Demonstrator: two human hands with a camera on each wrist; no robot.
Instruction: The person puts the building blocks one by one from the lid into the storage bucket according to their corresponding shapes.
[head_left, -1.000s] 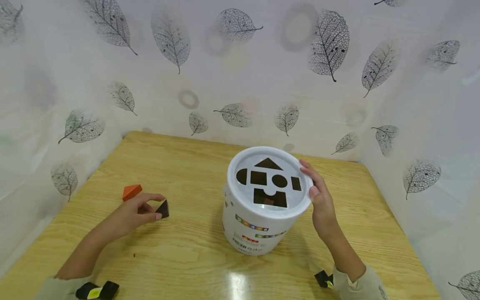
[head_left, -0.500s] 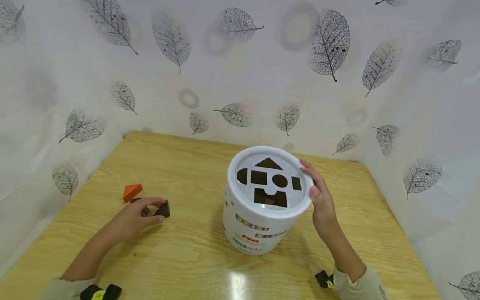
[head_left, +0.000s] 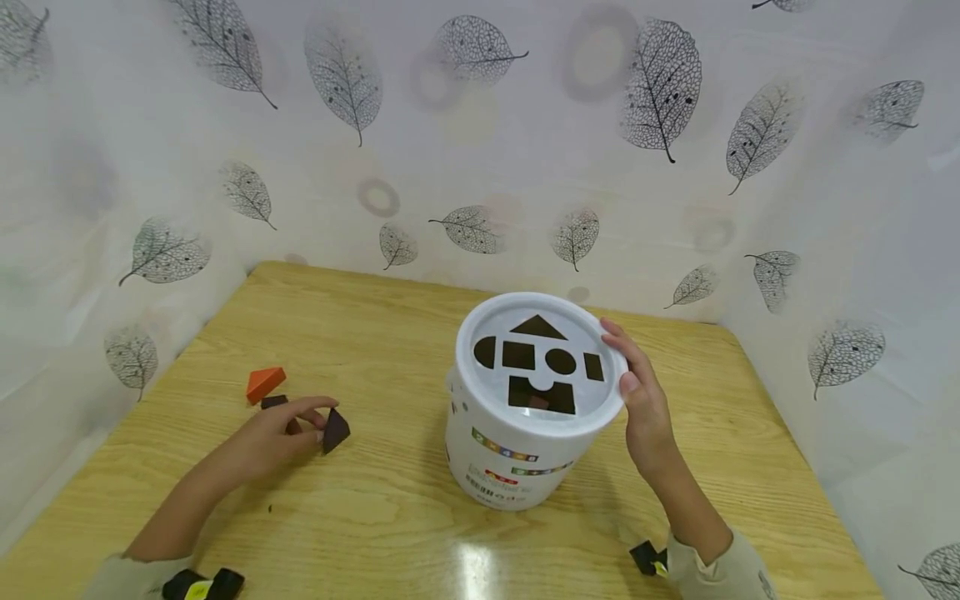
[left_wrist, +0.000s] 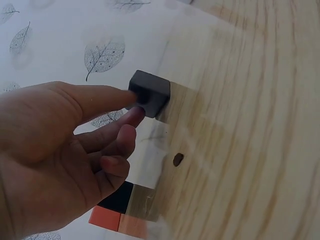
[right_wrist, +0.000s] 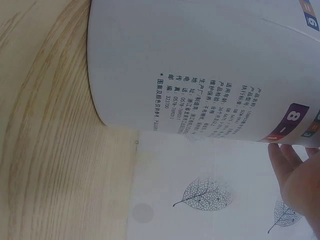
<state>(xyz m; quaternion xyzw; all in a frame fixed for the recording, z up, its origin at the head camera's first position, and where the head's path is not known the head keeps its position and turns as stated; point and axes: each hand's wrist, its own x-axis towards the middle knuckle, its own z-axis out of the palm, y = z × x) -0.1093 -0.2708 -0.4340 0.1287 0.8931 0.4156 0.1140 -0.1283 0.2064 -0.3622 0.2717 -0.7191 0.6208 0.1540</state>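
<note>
My left hand pinches a dark triangular block between thumb and fingertips, low over the left of the table. The same block shows close up in the left wrist view, with the other fingers curled loosely beneath. Just behind that hand lies a second dark block, partly covered by it, beside an orange triangular block. Right of centre stands a white bucket. Cut into its lid are several shaped holes, among them a triangle, a square and a circle. My right hand holds the lid's right edge.
The wooden table carries these things. A white sheet with leaf prints rises along its back and both sides. A small dark spot marks the wood near the left forearm.
The left hand has shifted slightly right and turned the dark block in its fingertips. The second dark block, hidden at first, has come into sight. Right hand and bucket stay put.
</note>
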